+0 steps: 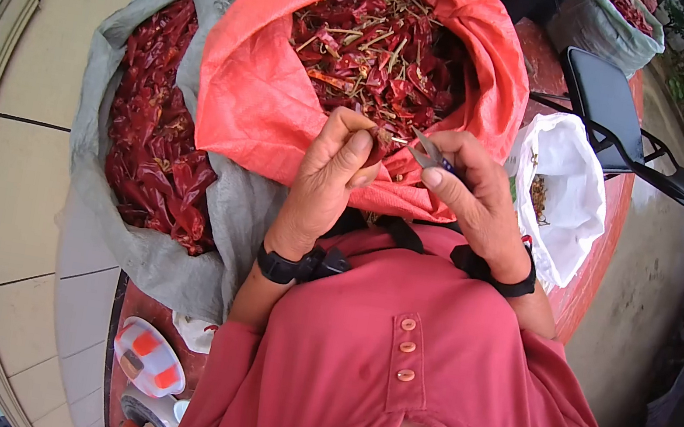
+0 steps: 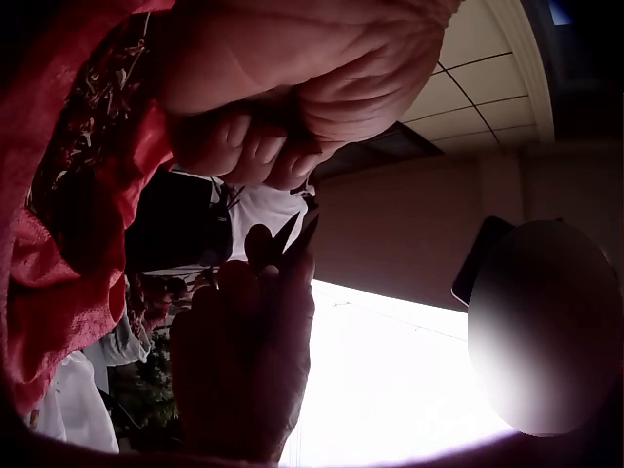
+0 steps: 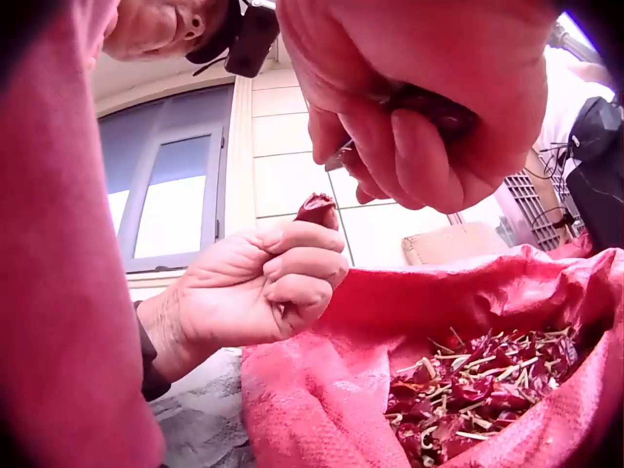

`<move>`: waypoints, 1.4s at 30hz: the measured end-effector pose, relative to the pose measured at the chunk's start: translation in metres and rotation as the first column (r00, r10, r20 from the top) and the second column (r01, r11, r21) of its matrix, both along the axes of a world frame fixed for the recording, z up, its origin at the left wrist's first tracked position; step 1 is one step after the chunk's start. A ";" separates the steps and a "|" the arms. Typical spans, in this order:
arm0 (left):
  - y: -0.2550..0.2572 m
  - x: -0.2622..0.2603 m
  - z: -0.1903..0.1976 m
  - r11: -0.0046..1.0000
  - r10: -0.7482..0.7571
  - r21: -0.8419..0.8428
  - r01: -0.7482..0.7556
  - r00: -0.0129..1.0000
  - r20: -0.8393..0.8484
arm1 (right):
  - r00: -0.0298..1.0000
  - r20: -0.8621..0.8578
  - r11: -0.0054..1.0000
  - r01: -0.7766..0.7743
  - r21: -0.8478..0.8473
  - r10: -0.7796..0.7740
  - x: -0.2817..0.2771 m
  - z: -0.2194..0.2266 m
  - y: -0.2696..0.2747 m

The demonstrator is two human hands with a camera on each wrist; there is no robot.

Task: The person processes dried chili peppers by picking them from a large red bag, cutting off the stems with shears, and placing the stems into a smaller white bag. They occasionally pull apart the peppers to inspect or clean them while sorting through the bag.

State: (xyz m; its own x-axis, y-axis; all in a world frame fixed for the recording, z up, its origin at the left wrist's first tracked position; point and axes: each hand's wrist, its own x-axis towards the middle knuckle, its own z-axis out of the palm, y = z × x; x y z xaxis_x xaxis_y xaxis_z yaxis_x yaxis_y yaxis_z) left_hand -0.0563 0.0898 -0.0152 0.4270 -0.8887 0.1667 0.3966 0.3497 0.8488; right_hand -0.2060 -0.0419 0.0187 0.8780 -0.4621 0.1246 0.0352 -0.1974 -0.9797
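My left hand [image 1: 325, 180] pinches a dried red chili [image 3: 320, 209], whose cut-looking end pokes above the curled fingers in the right wrist view. Facing it, my right hand [image 1: 484, 207] grips small scissors [image 1: 431, 153]; their blades stand apart and point toward the chili, a short gap away. The dark handle [image 3: 441, 110] is wrapped in the right palm. Both hands are over the near rim of a red sack [image 1: 244, 97]. Inside that sack lie chili pieces [image 1: 382, 60] mixed with pale stems.
Left of the red sack, a grey sack [image 1: 101, 200] holds dark red chilies [image 1: 159, 133]. A white bag [image 1: 577, 209] with bits at its bottom stands at the right, near a black chair [image 1: 603, 102]. A patterned bowl [image 1: 153, 353] sits at lower left.
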 end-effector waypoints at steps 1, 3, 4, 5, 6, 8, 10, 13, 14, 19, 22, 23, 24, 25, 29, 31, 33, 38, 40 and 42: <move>0.000 0.000 0.000 1.000 -0.008 -0.008 0.008 1.000 -0.011 | 1.000 -0.007 0.999 -0.022 -0.031 0.022 0.001 0.002 0.000; 0.001 0.000 0.003 1.000 -0.018 -0.010 0.018 1.000 -0.025 | 0.997 -0.023 0.993 -0.071 -0.092 0.069 0.004 0.005 -0.001; 0.002 0.000 0.005 1.000 -0.019 -0.004 0.019 0.999 -0.028 | 0.997 -0.029 0.991 -0.079 -0.109 0.076 0.005 0.006 -0.001; 0.003 0.000 0.007 1.000 -0.022 0.005 0.022 0.999 -0.032 | 0.996 -0.036 0.989 -0.086 -0.124 0.082 0.005 0.007 0.000; 0.003 0.000 0.006 0.999 -0.034 0.006 0.035 0.998 -0.052 | 0.995 -0.043 0.986 -0.091 -0.139 0.085 0.006 0.007 0.000; 0.002 0.000 0.004 0.998 -0.062 0.005 0.063 0.994 -0.092 | 0.996 -0.033 0.981 -0.088 -0.173 0.084 0.007 0.003 0.000; 0.002 -0.001 0.005 0.998 -0.068 0.002 0.069 0.993 -0.098 | 0.996 -0.023 0.977 -0.090 -0.193 0.088 0.008 0.001 0.000; 0.002 0.002 0.002 0.993 -0.118 0.004 0.119 0.990 -0.076 | 0.996 -0.007 0.968 -0.086 -0.237 0.087 0.008 -0.001 0.000; 0.002 0.004 0.000 0.990 -0.141 0.007 0.142 0.988 -0.064 | 0.997 -0.003 0.959 -0.072 -0.273 0.074 0.008 -0.001 0.000; 0.003 -0.002 0.006 0.989 -0.125 0.071 0.126 0.992 -0.029 | 0.992 0.005 0.956 -0.123 -0.267 0.129 0.007 -0.001 -0.004; 0.004 0.002 -0.001 0.983 -0.176 0.052 0.178 0.984 -0.037 | 0.982 0.022 0.949 -0.174 -0.263 0.186 0.009 0.001 -0.007; 0.005 0.004 -0.005 0.979 -0.199 0.038 0.200 0.979 -0.040 | 0.980 0.013 0.942 -0.187 -0.278 0.198 0.009 0.003 -0.008; 0.006 0.005 -0.007 0.979 -0.197 0.046 0.197 0.980 -0.018 | 0.977 0.003 0.935 -0.201 -0.292 0.211 0.010 0.003 -0.008; 0.007 0.006 -0.009 0.980 -0.194 0.054 0.193 0.981 0.004 | 0.978 -0.015 0.929 -0.204 -0.310 0.210 0.009 0.003 -0.007; 0.013 0.004 -0.010 0.984 -0.162 0.089 0.152 0.980 0.114 | 0.976 -0.074 0.922 -0.217 -0.321 0.204 0.009 0.002 -0.005; 0.017 0.003 -0.007 0.986 -0.141 0.104 0.127 0.979 0.146 | 0.976 -0.100 0.931 -0.213 -0.297 0.192 0.008 0.002 -0.005; 0.020 0.003 -0.005 0.987 -0.113 0.134 0.089 0.975 0.190 | 0.977 -0.124 0.940 -0.200 -0.276 0.172 0.008 0.003 -0.005; 0.020 -0.002 -0.004 0.986 -0.052 0.164 0.022 0.982 0.180 | 0.965 -0.130 0.929 -0.256 -0.268 0.228 0.008 -0.004 -0.005; 0.020 0.002 -0.006 0.979 -0.089 0.201 0.037 0.962 0.258 | 0.961 -0.137 0.929 -0.270 -0.255 0.242 0.008 -0.004 -0.005; 0.022 0.002 -0.008 0.974 -0.108 0.223 0.045 0.954 0.278 | 0.960 -0.129 0.934 -0.274 -0.228 0.251 0.007 -0.004 -0.002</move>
State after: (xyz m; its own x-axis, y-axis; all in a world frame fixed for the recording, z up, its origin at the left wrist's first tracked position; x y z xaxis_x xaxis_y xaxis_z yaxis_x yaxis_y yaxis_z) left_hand -0.0540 0.1116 -0.0233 0.3182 -0.9449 0.0766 0.1439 0.1280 0.9813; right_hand -0.1992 -0.0438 0.0142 0.9772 -0.1801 0.1126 0.0261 -0.4243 -0.9052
